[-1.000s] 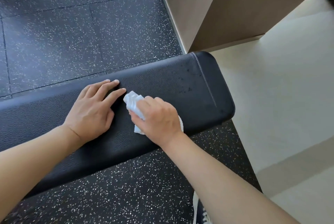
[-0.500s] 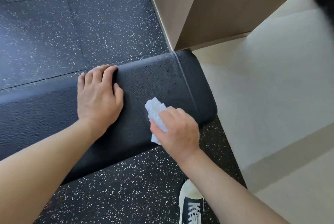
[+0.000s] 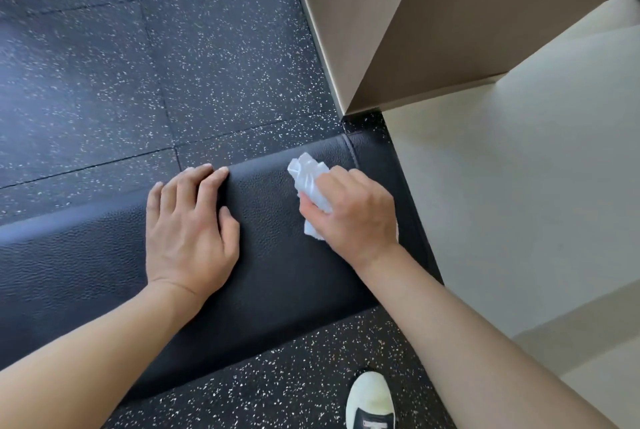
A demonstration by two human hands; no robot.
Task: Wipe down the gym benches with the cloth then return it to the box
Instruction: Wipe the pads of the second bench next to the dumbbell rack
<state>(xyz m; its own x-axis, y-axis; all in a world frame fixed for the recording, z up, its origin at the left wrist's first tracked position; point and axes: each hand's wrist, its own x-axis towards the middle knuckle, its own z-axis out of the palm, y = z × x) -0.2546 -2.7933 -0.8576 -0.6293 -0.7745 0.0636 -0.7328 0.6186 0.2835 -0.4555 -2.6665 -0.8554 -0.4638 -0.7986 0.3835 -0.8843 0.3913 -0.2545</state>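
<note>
Item: black textured padded bench (image 3: 284,255), long, low, rounded end with a stitched seam; landmark for all entries below.

Cloth: crumpled white cloth (image 3: 311,186), bunched, pressed on the bench top near the seamed end, toward the far edge.

Right hand (image 3: 349,210): grip clamped on the cloth, fingers curled round it, knuckles up.

Left hand (image 3: 188,231): grip apart, palm flat on the bench top, fingertips hooked just over the far edge; likely bracing.

Step in hand, judged: wiping the bench end. Best done with steady downward pressure, overlapping strokes carried across the seam and over the rounded lip; cloth worth spreading flatter for more contact.

Edges: far edge just beyond the cloth; end edge just right of the right hand; near edge below both wrists.

Open room: speckled dark rubber floor (image 3: 173,64) beyond and before the bench; pale smooth floor (image 3: 519,203) past the bench end. Tan wall corner (image 3: 398,30) near the far end corner, limiting outward swings. White-toed sneaker (image 3: 370,401) on the near side.

Box: not in view.
</note>
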